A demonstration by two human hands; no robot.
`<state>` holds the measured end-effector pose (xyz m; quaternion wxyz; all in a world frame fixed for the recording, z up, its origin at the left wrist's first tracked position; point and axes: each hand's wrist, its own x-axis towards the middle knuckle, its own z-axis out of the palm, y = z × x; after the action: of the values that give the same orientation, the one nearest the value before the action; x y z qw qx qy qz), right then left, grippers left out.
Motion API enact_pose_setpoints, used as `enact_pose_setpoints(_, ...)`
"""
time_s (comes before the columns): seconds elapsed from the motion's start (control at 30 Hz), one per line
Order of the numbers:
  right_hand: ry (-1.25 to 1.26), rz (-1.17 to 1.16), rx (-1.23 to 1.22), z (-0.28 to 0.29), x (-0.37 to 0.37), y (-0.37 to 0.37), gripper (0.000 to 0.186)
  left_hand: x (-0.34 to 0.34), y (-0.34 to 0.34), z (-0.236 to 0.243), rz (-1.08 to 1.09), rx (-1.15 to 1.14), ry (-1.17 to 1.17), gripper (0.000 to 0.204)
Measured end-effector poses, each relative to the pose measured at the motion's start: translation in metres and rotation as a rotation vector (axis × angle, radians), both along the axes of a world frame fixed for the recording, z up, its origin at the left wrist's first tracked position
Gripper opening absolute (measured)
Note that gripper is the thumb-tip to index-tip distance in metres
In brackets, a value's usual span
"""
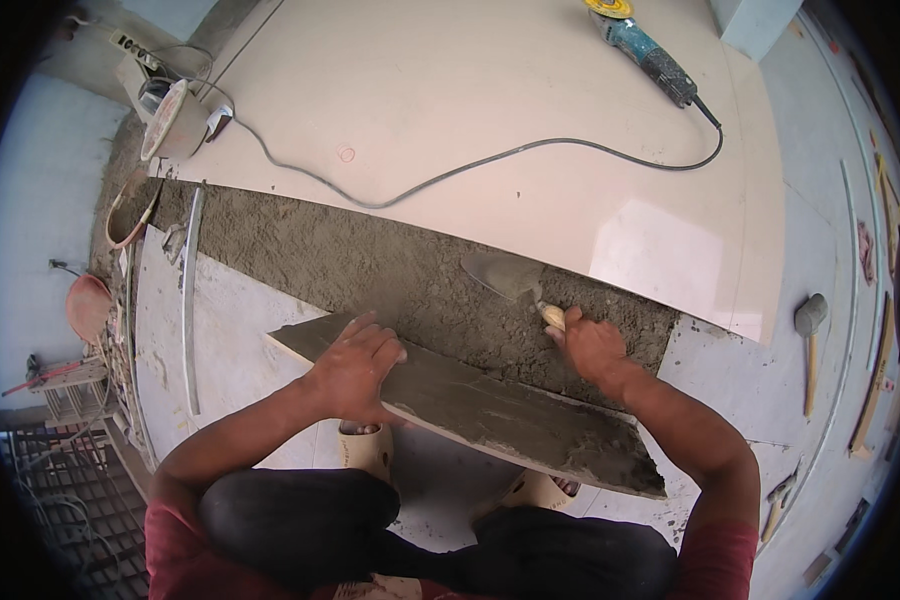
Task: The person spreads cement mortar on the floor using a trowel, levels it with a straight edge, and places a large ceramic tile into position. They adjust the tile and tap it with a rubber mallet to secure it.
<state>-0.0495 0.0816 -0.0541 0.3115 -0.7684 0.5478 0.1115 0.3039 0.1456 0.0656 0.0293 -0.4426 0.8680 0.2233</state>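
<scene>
My left hand grips the upper edge of a long tile strip, thumb on the near side and fingers over its face. Grey mortar coats that face, and the strip stands tilted in front of my knees. In my right hand is the wooden handle of a trowel. Its blade rests on or just over the bed of rough grey mortar beyond the strip. The tip of the blade blends into the mortar and is hard to make out.
Large cream tiles lie beyond the mortar bed, with an angle grinder and its cord across them. At left are a bucket and a metal straightedge. A rubber mallet and a hammer lie at right.
</scene>
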Motion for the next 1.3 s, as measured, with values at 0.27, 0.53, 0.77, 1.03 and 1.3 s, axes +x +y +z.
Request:
enact_pose_setpoints(0.27, -0.356, 0.210, -0.053, 0.058, 0.052, 0.021, 0.051, 0.000, 0.002, 0.012, 0.031, 0.159, -0.111, 0.083)
enact_pose_setpoints(0.53, -0.246, 0.159, -0.032, 0.060, 0.065, 0.025, 0.054, 0.004, 0.007, 0.001, 0.040, 0.007, 0.012, 0.075)
enact_pose_setpoints(0.77, -0.057, -0.037, -0.026, 0.018, 0.058, -0.015, 0.054, -0.001, -0.002, 0.007, 0.028, 0.075, -0.029, 0.077)
enact_pose_setpoints(1.03, -0.325, 0.307, -0.296, 0.036, 0.089, 0.011, 0.050, 0.001, 0.013, 0.006, 0.032, 0.108, 0.031, 0.076)
enact_pose_setpoints(1.3, -0.318, 0.282, -0.141, 0.081, 0.137, 0.019, 0.053, 0.005, 0.009, 0.013, 0.117, 0.239, -0.010, 0.083)
